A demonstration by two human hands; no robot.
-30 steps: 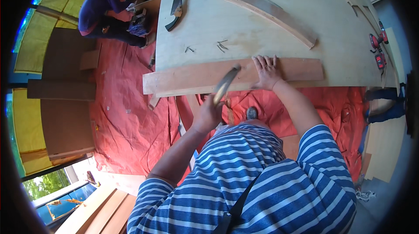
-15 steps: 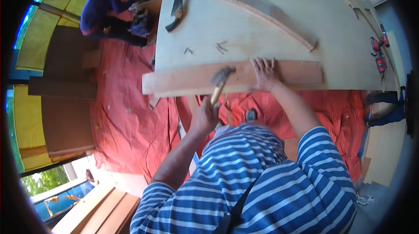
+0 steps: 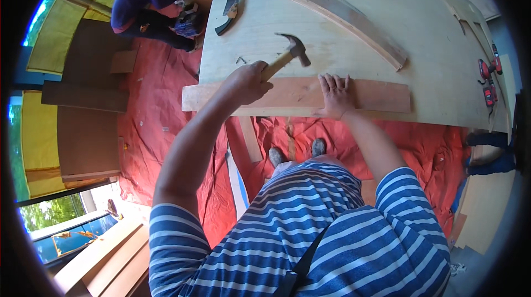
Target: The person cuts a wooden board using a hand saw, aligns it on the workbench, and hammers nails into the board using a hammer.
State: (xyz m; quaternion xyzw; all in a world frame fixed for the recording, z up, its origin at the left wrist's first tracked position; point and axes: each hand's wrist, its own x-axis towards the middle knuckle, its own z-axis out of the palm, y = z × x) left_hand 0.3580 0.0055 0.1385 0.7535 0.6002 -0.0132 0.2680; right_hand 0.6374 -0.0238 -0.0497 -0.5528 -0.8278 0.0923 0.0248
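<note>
My left hand [image 3: 247, 83] is closed round the wooden handle of a claw hammer [image 3: 297, 49]. The hammer is raised above the near side of a pale plywood sheet [image 3: 310, 26], its metal head pointing away from me. Under it lies a reddish wooden board [image 3: 381, 93] along the sheet's near edge. My right hand [image 3: 337, 96] rests flat on that board, fingers spread and pointing away. A few nails [image 3: 241, 60] lie on the plywood just beyond the hammer hand; others there are partly hidden by the hammer.
A long curved wooden piece [image 3: 332, 12] and a handsaw [image 3: 230, 6] lie farther back on the plywood. Red power drills [image 3: 488, 70] sit at the right. A person [image 3: 145, 6] bends over tools at the far left. Red sheeting [image 3: 166, 131] covers the floor; planks [image 3: 113, 258] lie lower left.
My left hand has lifted the hammer up and away from me, off the board to over the plywood. The right hand stays on the board.
</note>
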